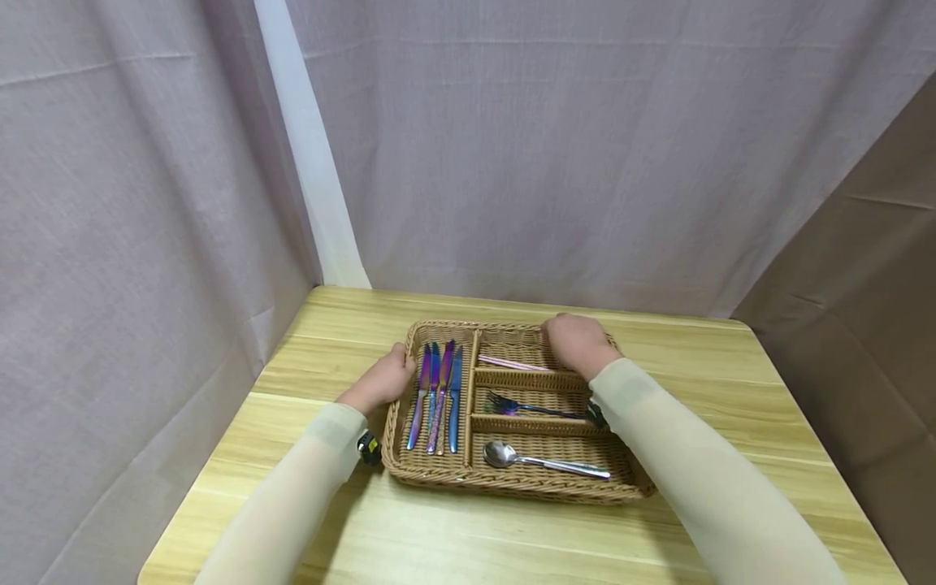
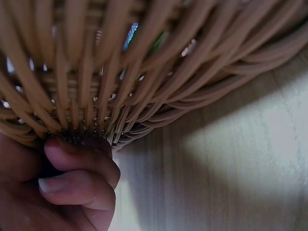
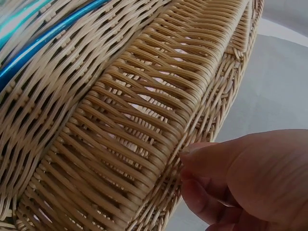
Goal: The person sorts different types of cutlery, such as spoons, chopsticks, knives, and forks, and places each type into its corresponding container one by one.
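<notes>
A wicker cutlery tray [image 1: 526,485] with dividers is on the table. My left hand [image 1: 383,379] grips its left side; in the left wrist view the curled fingers [image 2: 82,185] press against the woven wall. At the back right rim, my right hand [image 1: 580,345] pinches the weave, the thumb [image 3: 211,156] showing in the right wrist view. Several iridescent knives [image 1: 439,398] lie in the long left compartment. Pink chopsticks [image 1: 512,363] lie in the back compartment, partly hidden by the right hand. Dark forks [image 1: 541,409] occupy the middle one, and silver spoons [image 1: 548,463] the front one.
The light wooden table [image 1: 439,540] extends around the tray on all sides. Grey curtains [image 1: 556,162] hang behind and to the left of it, with a brown cloth [image 1: 870,292] on the right. A white strip [image 1: 314,154] runs down at the back left.
</notes>
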Available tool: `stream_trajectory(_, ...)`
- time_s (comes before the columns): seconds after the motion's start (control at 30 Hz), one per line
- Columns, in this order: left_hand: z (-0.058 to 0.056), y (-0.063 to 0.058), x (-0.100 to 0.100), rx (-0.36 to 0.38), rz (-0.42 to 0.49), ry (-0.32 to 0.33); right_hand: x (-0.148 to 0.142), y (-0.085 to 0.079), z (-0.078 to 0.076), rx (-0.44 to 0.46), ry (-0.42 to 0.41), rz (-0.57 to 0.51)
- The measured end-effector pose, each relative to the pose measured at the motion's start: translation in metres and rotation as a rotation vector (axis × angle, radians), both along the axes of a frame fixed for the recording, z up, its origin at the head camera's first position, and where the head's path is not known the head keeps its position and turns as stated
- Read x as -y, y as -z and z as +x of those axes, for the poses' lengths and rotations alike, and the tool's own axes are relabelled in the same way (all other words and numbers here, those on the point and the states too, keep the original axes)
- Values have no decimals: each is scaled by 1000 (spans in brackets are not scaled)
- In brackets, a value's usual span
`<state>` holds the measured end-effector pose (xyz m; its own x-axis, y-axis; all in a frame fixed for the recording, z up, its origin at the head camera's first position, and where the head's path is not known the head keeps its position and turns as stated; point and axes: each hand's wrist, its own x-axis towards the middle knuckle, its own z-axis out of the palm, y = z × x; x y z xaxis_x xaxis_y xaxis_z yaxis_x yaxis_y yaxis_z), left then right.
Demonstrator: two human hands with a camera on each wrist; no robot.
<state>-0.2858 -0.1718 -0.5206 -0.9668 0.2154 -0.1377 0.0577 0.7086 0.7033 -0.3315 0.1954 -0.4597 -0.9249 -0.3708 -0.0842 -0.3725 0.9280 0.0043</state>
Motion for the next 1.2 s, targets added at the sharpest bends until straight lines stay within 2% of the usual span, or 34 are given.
stream_trajectory(0.23,0,-3,-1,2,2,0,-7,-6,5,0,6,6)
stream_trajectory(0.7,-4,0,3,-2,-11,7,-38,-3,23,0,-4,-91)
stream_trajectory(0.87,-4,1,4,4,-12,8,-57,-2,34,27,28,-115)
stream_trajectory(0.97,-6,2,5,10,-8,7,-69,-3,41,15,44,-139)
stream_trajectory(1.2,-7,1,6,10,-12,7,-100,-3,59,10,133,-194)
